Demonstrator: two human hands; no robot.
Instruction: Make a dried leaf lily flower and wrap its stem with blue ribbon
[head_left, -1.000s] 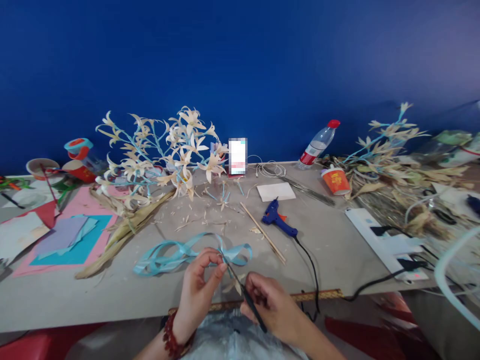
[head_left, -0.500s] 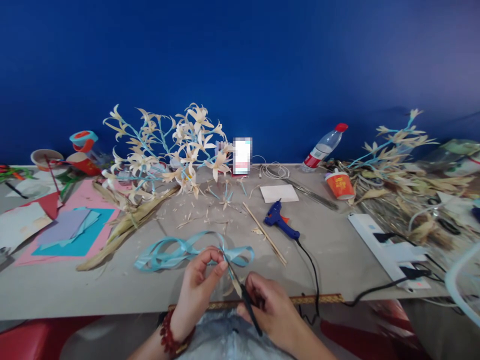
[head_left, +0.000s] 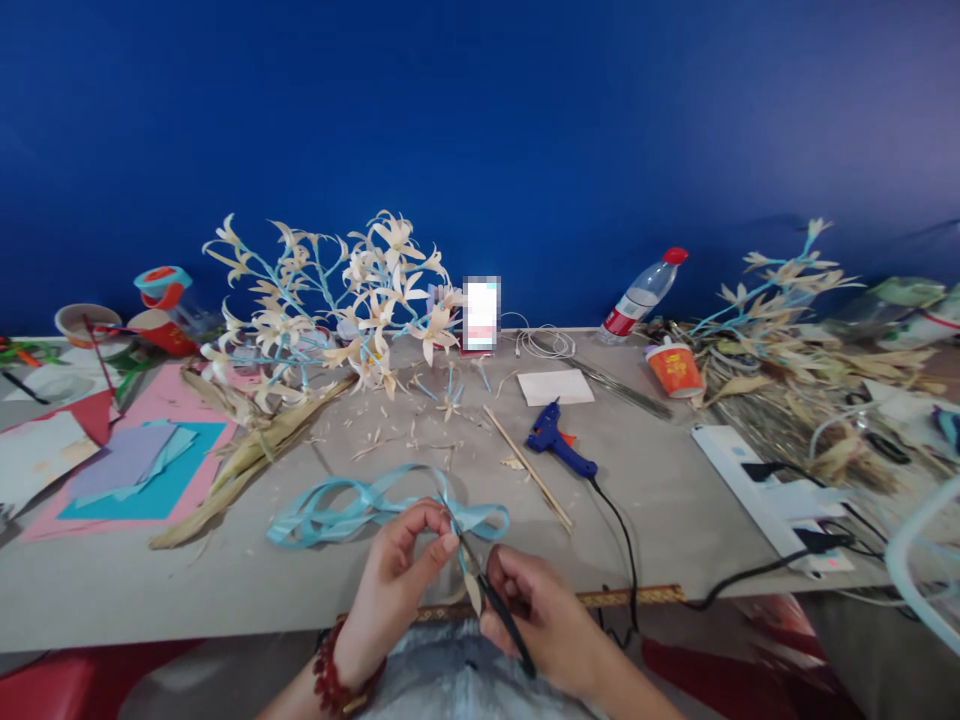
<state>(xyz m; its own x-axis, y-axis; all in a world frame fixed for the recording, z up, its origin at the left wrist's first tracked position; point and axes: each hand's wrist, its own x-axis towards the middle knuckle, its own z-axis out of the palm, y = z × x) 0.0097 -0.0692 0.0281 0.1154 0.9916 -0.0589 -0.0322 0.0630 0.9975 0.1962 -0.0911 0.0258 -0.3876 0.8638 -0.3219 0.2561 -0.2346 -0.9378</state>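
My left hand point(head_left: 401, 570) is closed in a pinch on the light blue ribbon point(head_left: 322, 512). The ribbon's loops lie on the table just beyond it. In my right hand point(head_left: 551, 615) are scissors with black handles point(head_left: 511, 628), their blades pointing up and left to the ribbon by my left fingertips. Whether the blades are apart is too small to tell. Just under the pinch, beside the scissors, hangs a pale petal-like piece point(head_left: 473, 592) on a thin blue strip. My fingers hide part of both.
A blue glue gun point(head_left: 555, 440) lies right of thin sticks point(head_left: 529, 468). Behind stand pale husk flowers point(head_left: 397, 285) and a phone point(head_left: 481, 315). Coloured paper point(head_left: 135, 490) is at left; a power strip point(head_left: 772, 500), an orange cup point(head_left: 675, 370) and a tilted bottle point(head_left: 641, 295) are at right.
The scissors have tilted slightly, their handle end shifting right, and the pale piece beside them has turned a little. Both hands keep their hold. The view has shifted slightly.
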